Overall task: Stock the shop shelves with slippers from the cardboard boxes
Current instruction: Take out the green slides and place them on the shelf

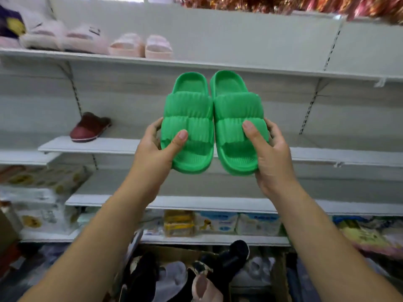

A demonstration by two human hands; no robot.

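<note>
Cardboard first: a box [174, 253] of mixed slippers [234, 255] is seen down at 6 o'clock, dark and pale ones jumbled together. Both bare forearms are stretched up and forward from there. The left green slipper [189, 110] is gripped by the left hand [152, 153], thumb laid across the ribbed strap, fingers tucked behind the outer edge. The right green slipper [236, 105] is held the same way by the right hand [271, 159]. The pair is held side by side, touching, heels up, dead centre in front of the middle shelf [98, 146]. Further back, a maroon slipper [89, 127] is parked on that shelf at 9 o'clock, and pink slippers [139, 45] are lined up on the top shelf at 11 o'clock.
</note>
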